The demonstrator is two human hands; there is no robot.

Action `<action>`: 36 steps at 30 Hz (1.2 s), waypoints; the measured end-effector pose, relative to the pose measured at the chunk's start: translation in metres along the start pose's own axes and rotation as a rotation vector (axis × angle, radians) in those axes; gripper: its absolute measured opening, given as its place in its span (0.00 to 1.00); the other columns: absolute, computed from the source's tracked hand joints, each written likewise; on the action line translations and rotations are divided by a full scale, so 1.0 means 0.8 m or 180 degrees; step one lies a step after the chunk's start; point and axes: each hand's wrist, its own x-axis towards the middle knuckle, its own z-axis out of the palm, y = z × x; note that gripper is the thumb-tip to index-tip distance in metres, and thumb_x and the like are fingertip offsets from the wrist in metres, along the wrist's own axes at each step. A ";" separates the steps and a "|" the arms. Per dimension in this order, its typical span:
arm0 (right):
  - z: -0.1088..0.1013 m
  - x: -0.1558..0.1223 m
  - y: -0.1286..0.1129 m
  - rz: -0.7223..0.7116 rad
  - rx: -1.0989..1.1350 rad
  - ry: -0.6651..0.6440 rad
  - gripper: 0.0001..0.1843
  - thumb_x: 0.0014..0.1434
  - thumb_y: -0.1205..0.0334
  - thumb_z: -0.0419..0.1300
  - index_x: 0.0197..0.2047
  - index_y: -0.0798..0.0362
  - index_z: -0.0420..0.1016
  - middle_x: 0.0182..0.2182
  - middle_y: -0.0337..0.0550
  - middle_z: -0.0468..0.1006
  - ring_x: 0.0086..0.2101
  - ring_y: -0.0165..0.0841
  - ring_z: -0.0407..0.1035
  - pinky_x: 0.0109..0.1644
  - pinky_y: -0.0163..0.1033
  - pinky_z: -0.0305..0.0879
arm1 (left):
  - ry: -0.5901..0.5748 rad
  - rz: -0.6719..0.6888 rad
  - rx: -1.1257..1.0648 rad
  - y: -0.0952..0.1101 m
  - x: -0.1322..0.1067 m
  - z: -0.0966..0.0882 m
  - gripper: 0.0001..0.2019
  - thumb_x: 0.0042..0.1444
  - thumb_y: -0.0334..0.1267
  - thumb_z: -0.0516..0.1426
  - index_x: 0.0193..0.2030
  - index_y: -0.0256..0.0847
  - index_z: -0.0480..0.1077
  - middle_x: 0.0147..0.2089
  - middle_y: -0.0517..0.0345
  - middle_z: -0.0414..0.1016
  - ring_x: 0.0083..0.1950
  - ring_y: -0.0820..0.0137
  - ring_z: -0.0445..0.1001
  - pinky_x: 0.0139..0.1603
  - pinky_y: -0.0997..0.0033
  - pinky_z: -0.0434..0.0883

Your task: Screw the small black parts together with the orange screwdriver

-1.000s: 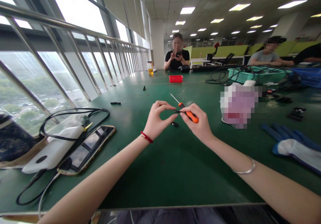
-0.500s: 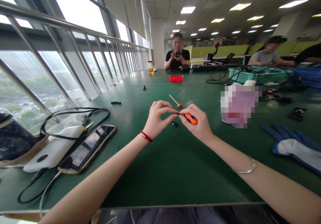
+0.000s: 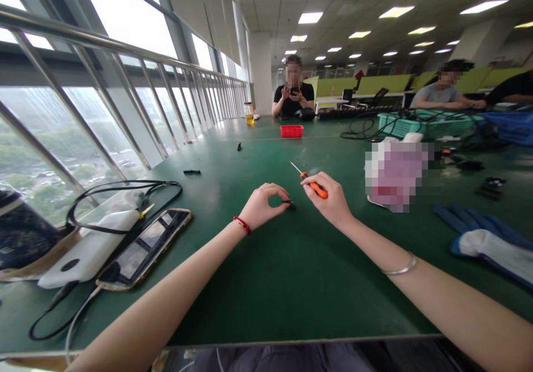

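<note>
My left hand (image 3: pixel 266 205) is closed in a pinch at a small black part (image 3: pixel 290 205), low over the green table. Whether this is one piece or two touching pieces, I cannot tell. Just to the right, my right hand (image 3: pixel 328 197) is closed around a screwdriver (image 3: pixel 318 189) with an orange and black handle. Its thin metal shaft points up and to the left, away from me, its tip apart from the black part. My two hands are apart.
A phone (image 3: pixel 145 250), a white power bank (image 3: pixel 91 247) and looped black cable lie on the left. Small black pieces (image 3: pixel 192 171) rest farther off. A red basket (image 3: pixel 291 131) stands ahead. On the right are a blue-white glove (image 3: pixel 491 244) and a green basket (image 3: pixel 428 125). Co-workers sit beyond.
My hands have moved apart. The left has come down toward the table at the black part on it; the right has shifted slightly right with the screwdriver.
</note>
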 end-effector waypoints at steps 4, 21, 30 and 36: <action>0.005 0.005 0.022 0.0304 -0.0138 -0.0046 0.09 0.57 0.60 0.54 0.31 0.51 0.74 0.30 0.41 0.72 0.32 0.31 0.68 0.37 0.36 0.62 | -0.0259 -0.0102 0.0208 -0.017 -0.002 0.020 0.02 0.51 0.35 0.59 0.32 0.40 0.73 0.39 0.57 0.79 0.42 0.68 0.75 0.49 0.63 0.71; 0.021 -0.006 0.024 0.0029 -0.0950 -0.1352 0.08 0.56 0.53 0.59 0.35 0.45 0.76 0.32 0.38 0.68 0.29 0.28 0.65 0.29 0.32 0.57 | 0.0248 -0.0990 -0.0380 -0.029 -0.008 0.016 0.09 0.49 0.42 0.59 0.32 0.38 0.75 0.35 0.55 0.79 0.38 0.67 0.77 0.46 0.64 0.74; 0.026 -0.012 0.014 0.0101 -0.0764 -0.1358 0.04 0.54 0.60 0.61 0.35 0.47 0.75 0.33 0.37 0.67 0.30 0.28 0.65 0.29 0.32 0.57 | 0.0017 -0.0965 -0.0438 -0.014 -0.001 -0.003 0.09 0.48 0.40 0.60 0.32 0.37 0.75 0.34 0.55 0.80 0.36 0.67 0.77 0.45 0.63 0.74; 0.021 -0.006 0.017 0.0247 -0.0417 -0.1477 0.12 0.49 0.64 0.63 0.40 0.49 0.72 0.36 0.38 0.67 0.35 0.31 0.67 0.35 0.35 0.61 | -0.0397 -0.0768 -0.0369 -0.007 -0.002 -0.006 0.06 0.47 0.36 0.60 0.32 0.37 0.75 0.36 0.55 0.79 0.38 0.68 0.76 0.45 0.65 0.72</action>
